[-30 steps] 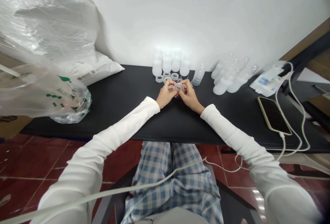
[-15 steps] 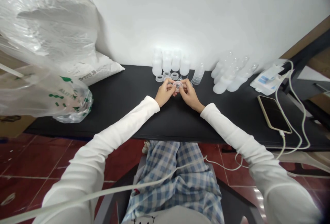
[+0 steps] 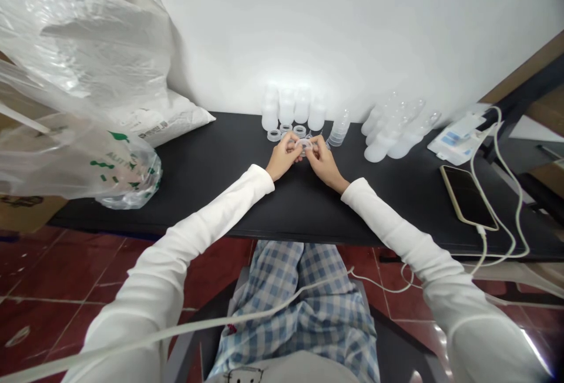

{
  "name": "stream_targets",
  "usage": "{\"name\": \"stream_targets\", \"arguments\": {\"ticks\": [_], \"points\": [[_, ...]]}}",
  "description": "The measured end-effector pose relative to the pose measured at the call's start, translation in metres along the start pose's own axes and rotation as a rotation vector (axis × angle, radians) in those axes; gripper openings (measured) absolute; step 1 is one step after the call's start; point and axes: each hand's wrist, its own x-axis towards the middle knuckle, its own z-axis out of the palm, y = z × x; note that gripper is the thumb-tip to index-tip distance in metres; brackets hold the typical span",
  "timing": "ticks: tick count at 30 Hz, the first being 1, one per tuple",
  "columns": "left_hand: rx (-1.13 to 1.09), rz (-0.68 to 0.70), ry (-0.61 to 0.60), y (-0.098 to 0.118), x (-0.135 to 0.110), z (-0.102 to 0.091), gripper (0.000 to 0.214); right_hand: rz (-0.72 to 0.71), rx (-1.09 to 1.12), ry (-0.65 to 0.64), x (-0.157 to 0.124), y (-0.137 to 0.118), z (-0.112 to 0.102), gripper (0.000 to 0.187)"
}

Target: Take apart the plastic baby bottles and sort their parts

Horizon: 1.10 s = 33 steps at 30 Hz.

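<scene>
Between my two hands is a clear plastic ring (image 3: 304, 144), held above the black table. My left hand (image 3: 282, 157) pinches its left side with thumb and fingers. On its right side, my right hand (image 3: 324, 163) grips it the same way. Just beyond my hands lie several similar rings (image 3: 274, 135), partly hidden by my fingers. Behind them, frosted white bottles (image 3: 286, 110) stand upright in a group against the wall. A stack of clear domed caps (image 3: 339, 127) leans to the right of my right hand.
Several frosted bottles with clear domed tops (image 3: 392, 130) lie to the right. Past them are a white-and-blue package (image 3: 456, 139) and a phone (image 3: 469, 198) with a white cable (image 3: 520, 207). Large plastic bags (image 3: 127, 163) occupy the left of the black table (image 3: 211, 183).
The ring stays between both hands, with its tilt slightly different and the fingers shifted a little. The whole view has moved slightly.
</scene>
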Motion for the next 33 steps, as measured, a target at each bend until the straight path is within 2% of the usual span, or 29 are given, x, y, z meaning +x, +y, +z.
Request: {"name": "stream_targets", "arguments": {"ticks": [3,7,16,20,26,30,33], "points": [[-0.056,0.016,-0.041,-0.0003,-0.0002,-0.0007,0.032,-0.021,-0.001,0.017,-0.0008,-0.0027,-0.0013,0.037],[-0.025,0.026,-0.084,0.0037,-0.0045,0.0002,0.031,-0.032,-0.048,0.068,-0.0002,-0.0032,-0.0023,0.039],[0.154,0.037,-0.049,0.0022,-0.0051,0.0009,0.02,-0.008,0.062,0.018,0.0049,0.0044,0.0,0.044],[0.142,0.023,-0.045,-0.0018,-0.0037,-0.0029,0.025,0.02,0.11,-0.042,0.0031,0.0032,-0.0004,0.045],[0.169,0.045,-0.069,0.0032,-0.0073,-0.0038,0.025,0.001,0.121,-0.038,-0.0006,-0.0012,-0.0011,0.041],[0.265,0.071,-0.045,0.0059,-0.0078,-0.0025,0.02,-0.006,0.028,-0.044,0.0009,-0.0016,-0.0017,0.036],[0.316,0.078,-0.02,0.0042,-0.0031,-0.0014,0.019,-0.025,-0.085,0.008,0.0051,-0.001,-0.0019,0.032]]}}
